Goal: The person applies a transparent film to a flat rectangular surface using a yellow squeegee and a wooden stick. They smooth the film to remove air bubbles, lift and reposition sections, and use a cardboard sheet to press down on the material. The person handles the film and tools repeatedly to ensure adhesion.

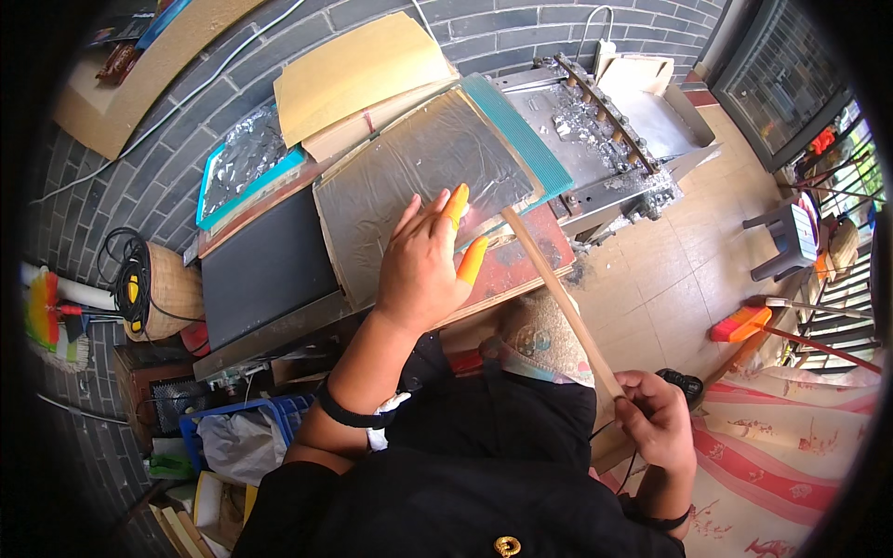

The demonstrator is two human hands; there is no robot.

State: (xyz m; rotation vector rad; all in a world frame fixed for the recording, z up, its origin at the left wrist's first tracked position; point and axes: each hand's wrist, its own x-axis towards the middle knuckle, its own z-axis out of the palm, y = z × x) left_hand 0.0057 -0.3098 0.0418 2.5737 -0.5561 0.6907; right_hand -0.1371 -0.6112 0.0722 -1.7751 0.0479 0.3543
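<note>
My left hand lies over the near right part of a dark, wrinkled foil-like sheet, palm down with thumb and forefinger apart. Yellow finger cots cover those two digits. The underside of this hand is hidden. Beneath the sheet is a stack of papers, its teal edges fanned out on the right. In my right hand, low on the right, is one end of a long, flat wooden strip. Its far tip reaches the near right corner of the stack.
A reddish board supports the stack, beside a black panel. Behind are a teal-rimmed tray of foil scraps and a yellow-topped paper pile. A metal machine with silvery flakes stands right. A stool and broom are farther right.
</note>
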